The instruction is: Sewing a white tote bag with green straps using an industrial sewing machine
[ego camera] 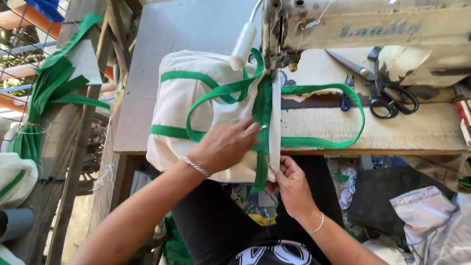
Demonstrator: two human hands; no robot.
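At the near edge of the wooden table [392,132], the right hand [293,185] pinches the near end of a white fabric strip [275,118] between thumb and fingers, just below the table edge. Beside it on the left, the left hand [226,145] lies palm down on a cream cloth bag [191,103], fingers spread and pressing the fabric flat next to a green zipper tape [263,122]; it grips nothing. The bag, trimmed with green webbing straps [324,142], hangs partly over the near edge. Farther in, the strip and zipper run under the needle of an old sewing machine [363,24]. To the right on the table lie black scissors [382,86] and small blue snips [347,95]. Far left, green strips [49,88] hang over a wooden frame.
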